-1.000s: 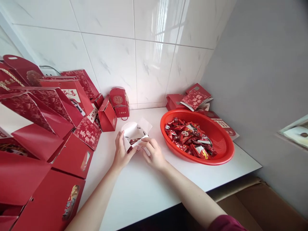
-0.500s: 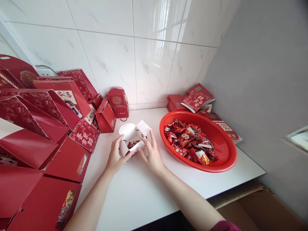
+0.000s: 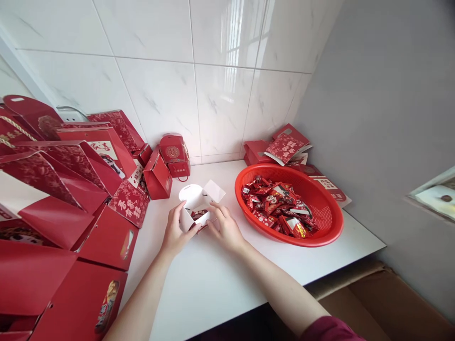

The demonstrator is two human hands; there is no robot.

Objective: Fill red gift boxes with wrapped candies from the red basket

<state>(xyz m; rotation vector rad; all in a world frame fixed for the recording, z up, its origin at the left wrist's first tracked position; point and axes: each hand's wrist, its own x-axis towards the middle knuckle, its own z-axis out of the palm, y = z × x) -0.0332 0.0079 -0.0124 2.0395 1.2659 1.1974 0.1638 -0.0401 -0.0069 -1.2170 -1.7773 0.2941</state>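
Observation:
A small paper gift box [image 3: 192,202], white inside with its flaps standing up, sits on the white table between my hands. Red-wrapped candy [image 3: 199,214] lies in the bottom of it. My left hand [image 3: 177,230] grips the box's left and near walls, thumb at the front corner. My right hand [image 3: 225,229] holds the right side, fingers at the right flap and thumb at the near wall. To the right stands a red plastic basket [image 3: 332,213] with many red-wrapped candies [image 3: 272,201] heaped in it.
Many red gift boxes [image 3: 103,241] crowd the left side. A small closed box with a rope handle [image 3: 175,154] stands by the tiled wall [image 3: 156,94]. Flat red boxes [image 3: 284,144] are piled behind the basket. A cardboard carton [image 3: 384,303] is below the table's right edge.
My right hand's fingers have drawn in from a spread pose and closed on the box's right side. The right flap leans further outward. The view has shifted slightly.

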